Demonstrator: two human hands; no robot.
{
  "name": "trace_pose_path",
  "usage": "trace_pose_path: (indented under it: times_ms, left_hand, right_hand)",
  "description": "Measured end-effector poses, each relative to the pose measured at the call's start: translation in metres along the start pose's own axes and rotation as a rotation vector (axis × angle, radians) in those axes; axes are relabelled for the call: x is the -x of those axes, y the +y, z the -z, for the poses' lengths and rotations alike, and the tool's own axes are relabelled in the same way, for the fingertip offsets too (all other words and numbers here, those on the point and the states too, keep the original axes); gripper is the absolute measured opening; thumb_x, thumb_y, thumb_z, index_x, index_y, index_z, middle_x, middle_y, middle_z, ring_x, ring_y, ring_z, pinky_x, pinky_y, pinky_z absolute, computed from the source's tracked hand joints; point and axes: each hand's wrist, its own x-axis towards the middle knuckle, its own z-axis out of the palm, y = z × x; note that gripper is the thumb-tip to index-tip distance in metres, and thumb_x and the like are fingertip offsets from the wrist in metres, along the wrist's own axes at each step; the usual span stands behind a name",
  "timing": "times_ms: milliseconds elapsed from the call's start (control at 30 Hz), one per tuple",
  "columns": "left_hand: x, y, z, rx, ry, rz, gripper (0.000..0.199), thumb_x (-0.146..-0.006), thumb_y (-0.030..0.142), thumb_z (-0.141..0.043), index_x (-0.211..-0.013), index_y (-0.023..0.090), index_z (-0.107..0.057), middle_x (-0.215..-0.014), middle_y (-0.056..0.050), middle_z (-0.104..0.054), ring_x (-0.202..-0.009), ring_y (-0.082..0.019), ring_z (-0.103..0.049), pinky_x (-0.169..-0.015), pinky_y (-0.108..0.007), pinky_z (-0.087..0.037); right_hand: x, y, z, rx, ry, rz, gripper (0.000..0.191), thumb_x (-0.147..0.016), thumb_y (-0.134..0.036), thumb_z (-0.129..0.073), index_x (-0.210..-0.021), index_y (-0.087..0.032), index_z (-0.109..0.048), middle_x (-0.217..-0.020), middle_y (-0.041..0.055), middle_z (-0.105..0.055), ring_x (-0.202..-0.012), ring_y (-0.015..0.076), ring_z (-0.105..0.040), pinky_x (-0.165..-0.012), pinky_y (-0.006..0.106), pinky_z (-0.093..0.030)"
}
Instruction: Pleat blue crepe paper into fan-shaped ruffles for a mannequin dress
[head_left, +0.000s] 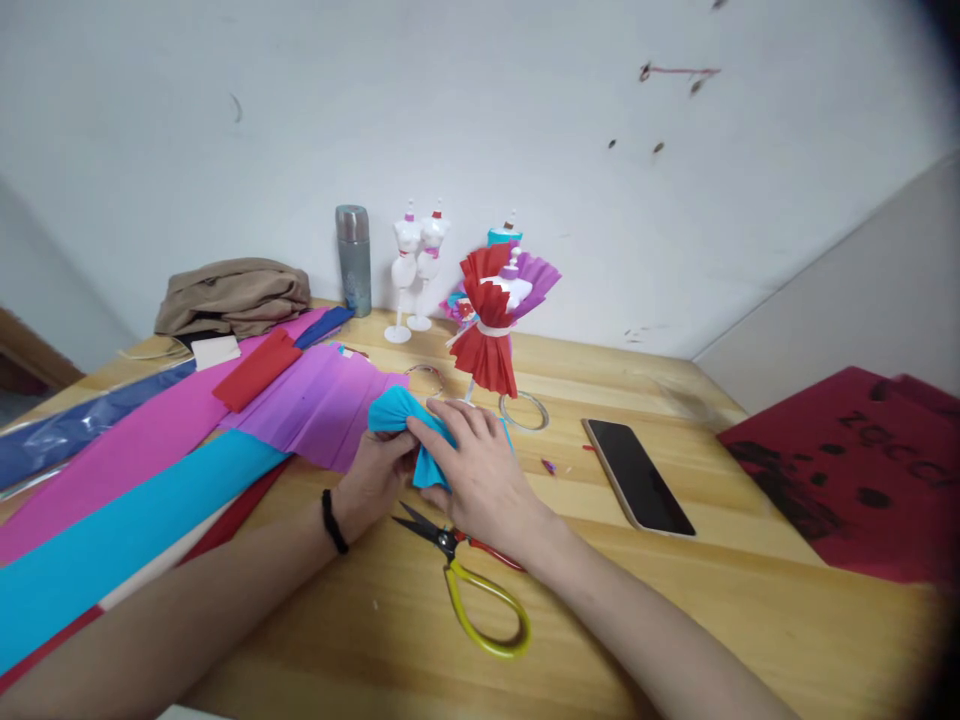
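Observation:
Between my two hands is a piece of blue crepe paper [396, 408], gathered into folds and fanning out at its upper left. My left hand [379, 475], with a black band at the wrist, grips it from the left. From the right, my right hand [480, 455] closes over the same paper, thumb and fingers pinching it; some fingertips are hidden. Just below the hands lie scissors [448, 543] with black blades, spread apart, and a yellow handle; the red handle is partly under my right wrist. Behind stands a small dress form [491, 335] wearing pleated red and purple paper.
Strips of coloured crepe paper [135, 430] cover the table's left side, near a brown cloth [234, 295]. A thermos flask [354, 260] and white dress forms [407, 270] stand by the wall. Wire rings [529, 412], a phone [639, 477] and a red bag [855, 475] are rightward.

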Motion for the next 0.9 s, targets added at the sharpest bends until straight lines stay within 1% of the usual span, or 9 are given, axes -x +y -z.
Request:
trace_pose_path:
  times_ms: [100,233,367,500,600,667,700,800,900]
  left_hand:
    - [-0.001,0.002,0.000,-0.058,-0.054,-0.020,0.022,-0.068,0.032,-0.078,-0.076,0.017,-0.065,-0.068,0.000,-0.065,-0.058,-0.011,-0.057,-0.053,-0.023,-0.044]
    - [-0.002,0.010,0.005,-0.130,-0.080,-0.019,0.038,-0.066,0.049,-0.077,-0.067,0.013,-0.064,-0.057,-0.001,-0.059,-0.045,-0.009,-0.049,-0.041,-0.021,-0.034]
    - [-0.013,0.017,0.017,-0.140,0.073,-0.172,0.042,-0.075,0.053,-0.068,-0.061,0.015,-0.060,-0.050,0.003,-0.052,-0.042,-0.006,-0.042,-0.041,-0.018,-0.031]
    - [-0.029,0.030,0.021,-0.144,0.112,-0.219,0.033,-0.078,0.050,-0.066,-0.084,0.018,-0.067,-0.083,-0.002,-0.070,-0.076,-0.012,-0.063,-0.067,-0.021,-0.049]
    - [-0.028,0.040,0.016,-0.176,-0.035,-0.108,0.036,-0.069,0.042,-0.076,-0.095,0.018,-0.070,-0.091,-0.004,-0.072,-0.084,-0.018,-0.066,-0.075,-0.028,-0.052]
    - [-0.020,0.044,0.012,-0.211,-0.128,-0.002,0.036,-0.064,0.035,-0.081,-0.092,0.015,-0.071,-0.087,-0.007,-0.073,-0.079,-0.023,-0.067,-0.072,-0.035,-0.054]
    - [-0.016,0.044,0.011,-0.247,-0.166,0.072,0.031,-0.064,0.033,-0.081,-0.087,0.015,-0.072,-0.084,-0.006,-0.074,-0.075,-0.022,-0.067,-0.070,-0.035,-0.054]
    - [-0.005,0.041,0.007,-0.338,-0.190,0.122,0.019,-0.063,0.027,-0.082,-0.071,0.014,-0.072,-0.070,-0.003,-0.072,-0.062,-0.017,-0.064,-0.061,-0.029,-0.053]
    - [-0.001,0.038,0.006,-0.360,-0.211,0.122,0.018,-0.062,0.026,-0.082,-0.073,0.014,-0.074,-0.071,-0.004,-0.073,-0.063,-0.018,-0.065,-0.059,-0.028,-0.052]
  right_hand:
    - [-0.002,0.015,-0.005,-0.195,0.189,-0.040,0.041,-0.071,-0.006,-0.057,-0.107,-0.020,-0.068,-0.113,0.0123,-0.068,-0.108,0.0292,-0.058,-0.095,0.050,-0.039]
    - [-0.007,0.033,0.001,-0.828,0.277,-0.409,0.007,-0.072,-0.024,-0.065,-0.073,-0.020,-0.070,-0.072,0.0033,-0.070,-0.068,0.0194,-0.063,-0.068,0.033,-0.048]
    - [-0.010,0.040,0.011,-1.314,0.304,-0.771,0.023,-0.055,-0.035,-0.081,-0.064,-0.019,-0.067,-0.061,-0.0002,-0.066,-0.057,0.0155,-0.058,-0.060,0.028,-0.047]
    - [-0.011,0.038,0.014,-1.580,0.214,-0.869,0.033,-0.051,-0.034,-0.085,-0.077,-0.018,-0.072,-0.071,0.0037,-0.072,-0.066,0.0195,-0.065,-0.068,0.033,-0.051]
    - [-0.010,0.036,0.011,-1.592,0.097,-0.819,0.030,-0.054,-0.034,-0.084,-0.076,-0.018,-0.071,-0.070,0.0038,-0.072,-0.066,0.0200,-0.066,-0.069,0.035,-0.053]
    - [-0.009,0.037,0.010,-1.501,0.042,-0.768,0.026,-0.057,-0.035,-0.082,-0.073,-0.018,-0.070,-0.068,0.0020,-0.070,-0.062,0.0180,-0.064,-0.065,0.033,-0.052]
    - [-0.008,0.038,0.010,-1.430,0.027,-0.735,0.025,-0.059,-0.035,-0.080,-0.072,-0.018,-0.069,-0.068,0.0015,-0.070,-0.062,0.0172,-0.064,-0.063,0.031,-0.051]
    - [-0.008,0.041,0.016,-1.165,-0.014,-0.595,0.020,-0.062,-0.034,-0.076,-0.071,-0.017,-0.068,-0.070,0.0012,-0.069,-0.064,0.0158,-0.061,-0.059,0.028,-0.047]
    - [-0.009,0.045,0.022,-0.971,-0.038,-0.487,0.017,-0.064,-0.032,-0.071,-0.070,-0.017,-0.069,-0.070,0.0016,-0.068,-0.065,0.0154,-0.059,-0.058,0.027,-0.044]
